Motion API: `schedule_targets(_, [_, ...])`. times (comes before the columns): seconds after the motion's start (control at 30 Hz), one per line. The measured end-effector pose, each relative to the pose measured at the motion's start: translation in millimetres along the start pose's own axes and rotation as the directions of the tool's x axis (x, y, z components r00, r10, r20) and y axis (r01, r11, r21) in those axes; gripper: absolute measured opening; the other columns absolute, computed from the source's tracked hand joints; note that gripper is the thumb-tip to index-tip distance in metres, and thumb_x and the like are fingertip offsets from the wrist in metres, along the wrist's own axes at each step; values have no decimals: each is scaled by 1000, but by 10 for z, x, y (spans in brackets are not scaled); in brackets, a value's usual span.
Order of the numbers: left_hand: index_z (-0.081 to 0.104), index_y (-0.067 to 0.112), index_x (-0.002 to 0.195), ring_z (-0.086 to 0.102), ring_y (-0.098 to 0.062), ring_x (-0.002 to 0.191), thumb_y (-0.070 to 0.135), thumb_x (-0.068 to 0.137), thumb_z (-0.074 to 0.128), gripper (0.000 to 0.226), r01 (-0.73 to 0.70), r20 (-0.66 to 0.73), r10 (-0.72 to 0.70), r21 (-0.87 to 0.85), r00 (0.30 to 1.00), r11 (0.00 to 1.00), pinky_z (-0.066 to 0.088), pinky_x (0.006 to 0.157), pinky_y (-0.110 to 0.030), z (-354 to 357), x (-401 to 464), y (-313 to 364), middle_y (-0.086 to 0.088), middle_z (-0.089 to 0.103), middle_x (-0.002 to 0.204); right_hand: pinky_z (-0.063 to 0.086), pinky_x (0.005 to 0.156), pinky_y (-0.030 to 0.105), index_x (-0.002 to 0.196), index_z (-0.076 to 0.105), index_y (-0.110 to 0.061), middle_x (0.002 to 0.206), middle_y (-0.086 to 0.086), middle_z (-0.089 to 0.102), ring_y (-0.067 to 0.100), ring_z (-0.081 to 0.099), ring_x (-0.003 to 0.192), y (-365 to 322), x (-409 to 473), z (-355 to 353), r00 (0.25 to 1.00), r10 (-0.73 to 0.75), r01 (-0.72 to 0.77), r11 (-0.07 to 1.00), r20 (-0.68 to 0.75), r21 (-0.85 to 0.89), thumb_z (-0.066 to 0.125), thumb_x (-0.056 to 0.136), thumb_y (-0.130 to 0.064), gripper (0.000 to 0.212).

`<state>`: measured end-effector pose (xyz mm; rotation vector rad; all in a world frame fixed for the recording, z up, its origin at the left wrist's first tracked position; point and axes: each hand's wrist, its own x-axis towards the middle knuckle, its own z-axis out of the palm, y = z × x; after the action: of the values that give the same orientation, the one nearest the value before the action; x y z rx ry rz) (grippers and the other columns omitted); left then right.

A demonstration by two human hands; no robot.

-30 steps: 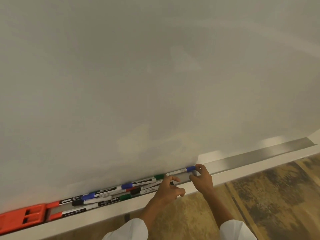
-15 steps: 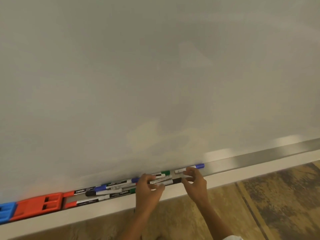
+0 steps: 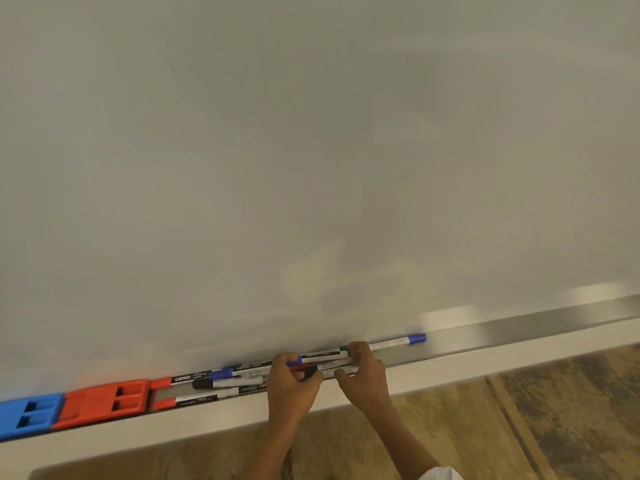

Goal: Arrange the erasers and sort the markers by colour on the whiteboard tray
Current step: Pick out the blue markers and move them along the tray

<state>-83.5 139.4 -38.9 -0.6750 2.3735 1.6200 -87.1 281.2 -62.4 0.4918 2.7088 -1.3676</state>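
Observation:
A metal tray (image 3: pixel 519 332) runs along the whiteboard's bottom edge. A pile of markers (image 3: pixel 235 379) with red, blue, black and green caps lies in it left of centre. One blue-capped marker (image 3: pixel 398 341) lies apart to the right. My left hand (image 3: pixel 291 389) curls its fingers over markers at the pile's right end. My right hand (image 3: pixel 363 372) pinches a white-barrelled marker (image 3: pixel 337 368) just beside it. A red eraser (image 3: pixel 104 403) and a blue eraser (image 3: pixel 27 414) sit end to end at the far left.
The whiteboard (image 3: pixel 311 150) fills most of the view. The tray's right stretch holds nothing visible. A white ledge (image 3: pixel 485 358) fronts the tray, and patterned brown floor (image 3: pixel 519 427) lies below.
My right hand left the blue-capped marker lying on the right and came back to the pile. My left hand reached into the pile. The view shifted left, showing the blue eraser.

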Motion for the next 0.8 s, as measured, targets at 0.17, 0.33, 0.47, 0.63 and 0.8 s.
schedule_targets(0.17, [51,20,107,61,-2,76,13,71,82,48,13,1,-13,-50,1000,999,42,61,-9,-2,-2,-8,4,63,94,37,56,-5,111,52,-18,102,-2,68,3,58,80,-17,0,16,1000,19,-18,1000,-2,22,77,76,-22,43])
schedule_targets(0.33, [53,21,106,63,-9,81,7,69,81,49,49,-12,-52,-184,999,982,50,68,-20,0,-7,6,6,62,93,39,54,-4,105,51,-22,91,-11,60,3,61,79,-8,-2,29,999,32,-32,998,-6,49,77,76,-23,39])
schedule_targets(0.47, [53,22,107,65,-15,82,7,68,81,50,83,-4,-86,-250,996,965,54,74,-28,-8,7,-6,3,65,95,38,55,-3,104,52,-22,91,-11,60,0,56,73,-2,11,24,999,40,-40,998,-15,48,77,76,-24,37])
schedule_targets(0.63, [53,22,107,65,-16,81,-2,69,78,51,106,15,-107,-323,994,941,57,80,-38,6,-9,7,6,63,89,38,57,-2,108,54,-19,96,-6,64,3,58,77,24,37,18,998,52,-50,998,-35,48,76,76,-24,40])
schedule_targets(0.8, [53,16,113,63,-22,79,-8,74,72,49,148,57,-137,-478,989,866,56,64,-34,77,-68,32,-1,61,94,40,52,0,114,52,-21,95,-8,60,5,59,81,75,52,-93,994,63,-54,994,-90,96,77,75,-22,46])
